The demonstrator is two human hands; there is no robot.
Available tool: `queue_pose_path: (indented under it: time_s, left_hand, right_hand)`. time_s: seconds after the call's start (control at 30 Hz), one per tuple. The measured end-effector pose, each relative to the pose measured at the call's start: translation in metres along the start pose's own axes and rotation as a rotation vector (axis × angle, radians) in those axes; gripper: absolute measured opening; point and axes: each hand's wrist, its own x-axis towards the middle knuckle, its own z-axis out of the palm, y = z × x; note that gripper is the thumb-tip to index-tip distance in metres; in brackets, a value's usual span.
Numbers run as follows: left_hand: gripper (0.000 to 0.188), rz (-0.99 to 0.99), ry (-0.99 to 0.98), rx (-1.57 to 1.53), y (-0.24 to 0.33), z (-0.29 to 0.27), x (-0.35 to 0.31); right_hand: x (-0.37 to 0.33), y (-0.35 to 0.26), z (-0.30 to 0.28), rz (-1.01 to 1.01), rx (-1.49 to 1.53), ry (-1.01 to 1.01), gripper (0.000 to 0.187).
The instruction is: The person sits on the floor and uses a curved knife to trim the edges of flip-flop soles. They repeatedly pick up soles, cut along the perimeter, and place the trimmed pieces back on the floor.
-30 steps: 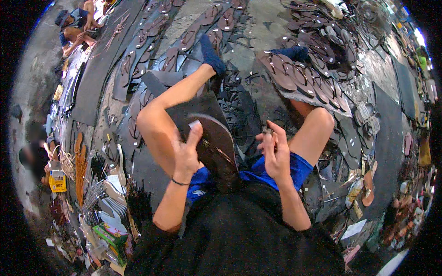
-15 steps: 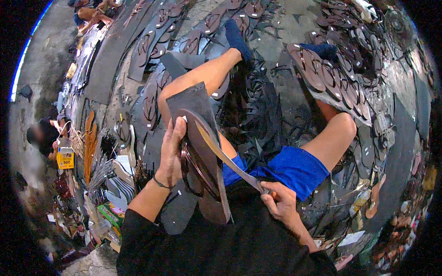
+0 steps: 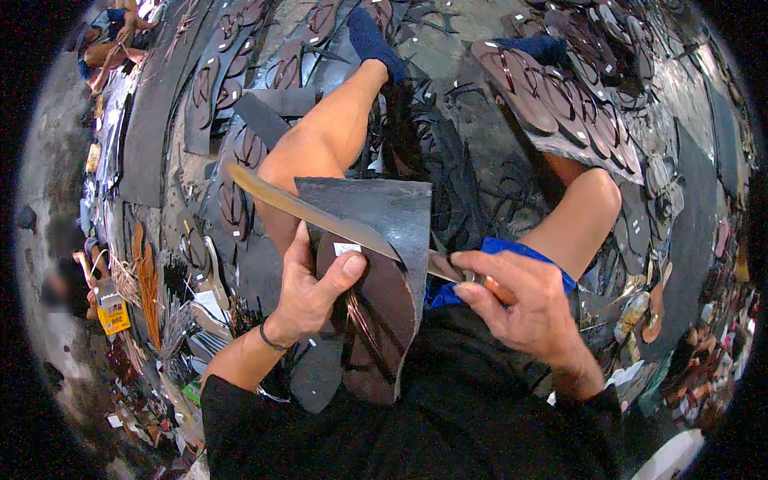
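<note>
My left hand [image 3: 308, 292] is closed round the left side of a dark brown flip-flop [image 3: 388, 320], thumb on its sole near a small white label. Under the flip-flop lies a dark rubber sheet [image 3: 384, 204], reaching past the sole's far end and right side. My right hand [image 3: 524, 308] grips a long knife by its handle, partly hidden by the fingers. The curved knife blade [image 3: 320, 220] crosses the sheet close to the sole's far end, its tip out beyond my left hand. Part of the blade near the handle is hidden behind the sheet's right part.
Several finished-looking flip-flops [image 3: 552, 100] lie in a row on a board by my right foot. More flip-flops [image 3: 284, 64] and rubber strips [image 3: 152, 120] cover the floor. Black offcuts [image 3: 452, 172] are heaped between my legs. Another person's arms [image 3: 120, 44] show at far left.
The knife has gone from the sole's right side to across its far end, tip swinging left. My right hand has moved up and right. The flip-flop and sheet have turned in my left hand.
</note>
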Motion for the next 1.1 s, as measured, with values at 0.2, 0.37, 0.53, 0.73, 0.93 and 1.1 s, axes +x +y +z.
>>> queue_pose_path:
  time_s: [0.2,0.37,0.53,0.73,0.93,1.1]
  left_hand:
    - [0.05,-0.066,-0.09,0.071,0.007,0.016,0.006]
    - [0.043,0.002,-0.252,0.289,0.017,0.022,0.017]
    - [0.035,0.78,0.19,1.141,0.119,0.023,0.044]
    - [0.047,0.06,-0.124,0.205,-0.043,0.029,-0.046]
    - [0.039,0.121,0.215,-1.011,-0.055,0.082,0.04]
    - [0.035,-0.014,0.12,-1.141,-0.036,0.07,0.047]
  right_hand:
    - [0.05,-0.011,-0.03,0.059,-0.055,-0.322,0.024]
    - [0.093,0.006,-0.026,-0.244,0.188,-0.374,0.027]
    - [0.069,0.02,-0.017,-0.024,0.779,-0.238,0.065]
    - [0.029,0.026,0.033,-0.002,0.855,0.021,0.068]
    - [-0.003,0.04,0.04,0.081,0.631,0.261,0.066]
    - [-0.091,0.053,0.041,0.069,0.022,0.386,0.027]
